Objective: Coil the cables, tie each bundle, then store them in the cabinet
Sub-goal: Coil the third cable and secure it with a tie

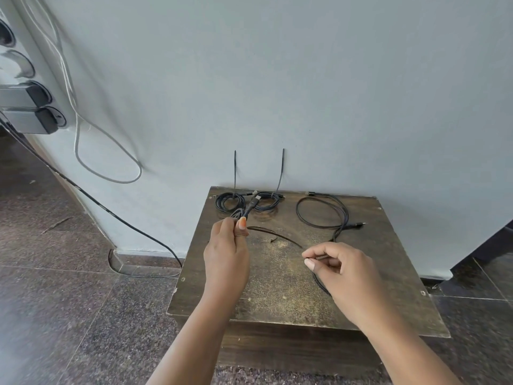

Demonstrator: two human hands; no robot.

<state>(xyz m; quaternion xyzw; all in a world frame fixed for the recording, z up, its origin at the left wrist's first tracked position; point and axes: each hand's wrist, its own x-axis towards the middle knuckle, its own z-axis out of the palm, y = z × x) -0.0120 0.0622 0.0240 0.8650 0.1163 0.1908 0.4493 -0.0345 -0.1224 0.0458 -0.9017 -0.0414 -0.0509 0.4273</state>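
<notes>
Two tied cable coils [247, 202] lie at the worktop's [277, 273] back left by the wall, a loose cable [322, 209] to their right, both hands in front

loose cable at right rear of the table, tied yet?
No, the loose cable lies in an open loop with no tie, unlike the two tied coils beside it.

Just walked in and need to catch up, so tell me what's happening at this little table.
A person is coiling a black cable over a small wooden table. The left hand grips gathered loops with a plug end sticking up, and the right hand pinches the same cable further along. Two coiled bundles with upright ties sit by the wall. One loose cable still lies uncoiled.
</notes>
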